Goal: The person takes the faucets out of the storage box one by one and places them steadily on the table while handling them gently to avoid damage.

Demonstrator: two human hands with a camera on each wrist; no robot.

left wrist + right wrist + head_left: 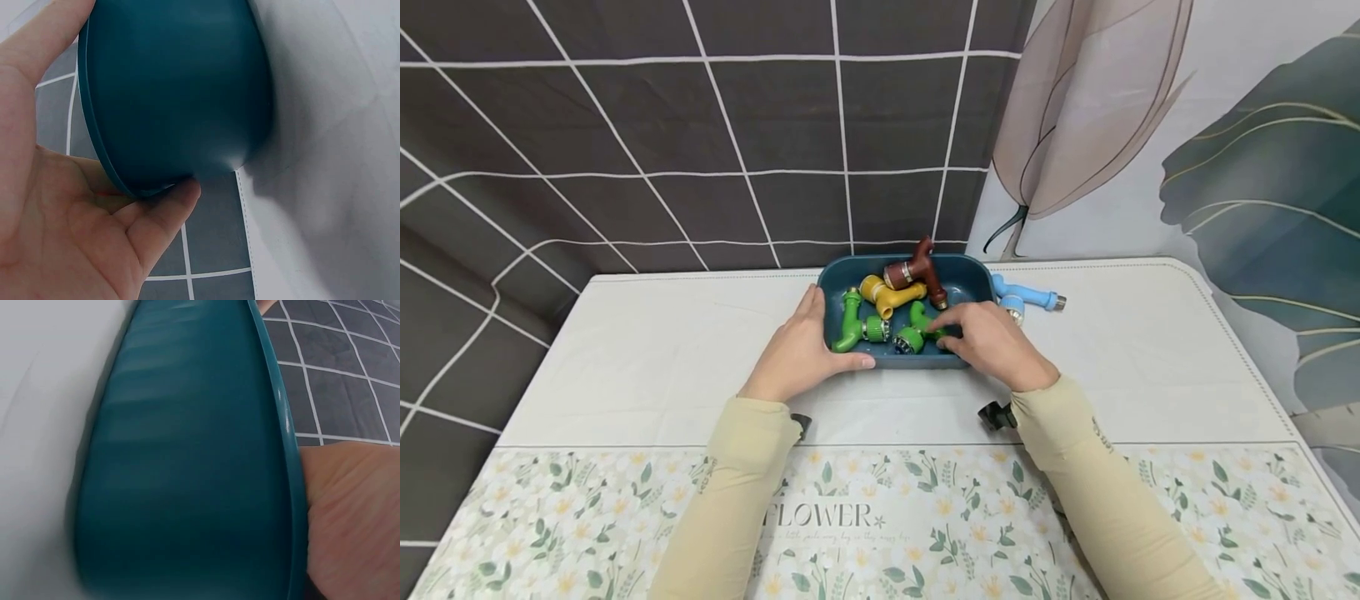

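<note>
A dark teal plastic basin (895,362) stands at the back of the table with several toy-coloured taps inside. My left hand (801,354) grips its left corner, thumb along the front rim and fingers round the left end; the left wrist view shows them at the basin's rim (103,153). Over the basin's right side, my right hand (996,343) pinches a green tap (910,338) between thumb and forefinger. A second green tap (851,321) lies at the left, a yellow tap (891,296) in the middle, and a brown tap (922,271) leans at the back rim.
Outside the basin, just behind my right hand, a light blue tap (1033,297) lies on the white tablecloth (1150,358). A dark tiled-pattern wall covering (775,125) rises right behind the table. Flower print (880,550) covers the front of the cloth.
</note>
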